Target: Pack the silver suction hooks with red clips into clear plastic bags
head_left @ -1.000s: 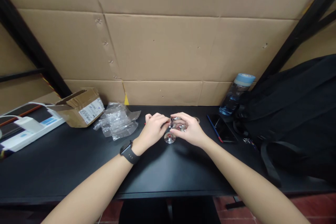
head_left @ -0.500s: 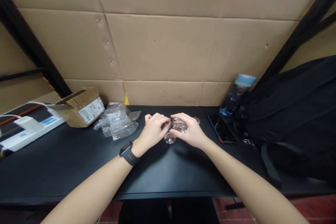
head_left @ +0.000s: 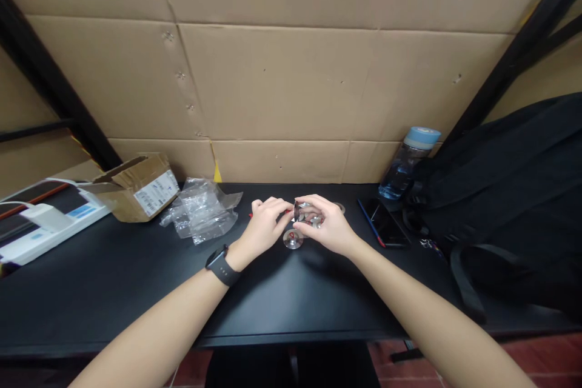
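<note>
Right hand (head_left: 328, 223) pinches disc (head_left: 296, 212) upright, fingers parted by its width; left hand (head_left: 264, 223) beside it, hold unclear. Pose almost unchanged: same handling seems ongoing.

Workspace: black desk (head_left: 295, 303), cardboard wall (head_left: 277, 85)

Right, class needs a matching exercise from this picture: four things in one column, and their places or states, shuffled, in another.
Things
1. Bare left hand
2. Round silver disc with a red centre
3. Clear bottle with a blue lid
4. Brown cardboard box

Places or states
a. Beside the black fabric backpack
b. Flat on the black table, near the right hand
c. Black watch at its wrist
d. Between the white power strip and clear plastic bags

Pairs: 1-c, 2-b, 3-a, 4-d
</note>
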A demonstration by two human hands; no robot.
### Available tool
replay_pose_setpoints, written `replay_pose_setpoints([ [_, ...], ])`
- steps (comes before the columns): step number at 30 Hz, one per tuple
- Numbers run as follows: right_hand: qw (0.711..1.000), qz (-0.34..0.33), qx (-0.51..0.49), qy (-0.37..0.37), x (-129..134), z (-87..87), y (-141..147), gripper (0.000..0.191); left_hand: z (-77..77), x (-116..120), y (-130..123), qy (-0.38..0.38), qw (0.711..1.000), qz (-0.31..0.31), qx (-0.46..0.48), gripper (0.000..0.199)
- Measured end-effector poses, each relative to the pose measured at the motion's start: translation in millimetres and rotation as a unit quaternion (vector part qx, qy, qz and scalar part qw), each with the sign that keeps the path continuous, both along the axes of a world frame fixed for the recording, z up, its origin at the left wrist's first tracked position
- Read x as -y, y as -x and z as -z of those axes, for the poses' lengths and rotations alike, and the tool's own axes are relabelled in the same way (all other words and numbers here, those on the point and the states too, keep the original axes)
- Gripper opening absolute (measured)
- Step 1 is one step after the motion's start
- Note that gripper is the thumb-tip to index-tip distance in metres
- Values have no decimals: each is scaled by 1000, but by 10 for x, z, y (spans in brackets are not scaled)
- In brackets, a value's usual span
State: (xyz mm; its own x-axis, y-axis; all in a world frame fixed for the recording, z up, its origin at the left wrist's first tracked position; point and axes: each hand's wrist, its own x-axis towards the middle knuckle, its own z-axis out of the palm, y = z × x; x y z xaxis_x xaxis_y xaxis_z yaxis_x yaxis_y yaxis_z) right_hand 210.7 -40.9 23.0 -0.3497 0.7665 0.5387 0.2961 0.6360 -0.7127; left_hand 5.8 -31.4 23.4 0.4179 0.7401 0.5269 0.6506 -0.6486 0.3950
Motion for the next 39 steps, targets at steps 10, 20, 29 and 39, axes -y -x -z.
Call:
replay_pose_setpoints([
  [10, 1000, 12, -9, -15, 22, -12, 19, 50, -8, 21, -39, 24, 1000, 20, 4, 23],
  [20, 1000, 10, -28, 3, -12, 47, 26, 50, -30, 36, -15, 22, 1000, 14, 12, 14],
  [29, 999, 32, 1, 2, -1, 3, 16, 48, -28, 85, -43, -15, 1000, -12, 24, 15],
  [39, 978, 7, -140, 156, -38, 123, 92, 52, 19, 69, -59, -24, 999, -22, 41, 18],
])
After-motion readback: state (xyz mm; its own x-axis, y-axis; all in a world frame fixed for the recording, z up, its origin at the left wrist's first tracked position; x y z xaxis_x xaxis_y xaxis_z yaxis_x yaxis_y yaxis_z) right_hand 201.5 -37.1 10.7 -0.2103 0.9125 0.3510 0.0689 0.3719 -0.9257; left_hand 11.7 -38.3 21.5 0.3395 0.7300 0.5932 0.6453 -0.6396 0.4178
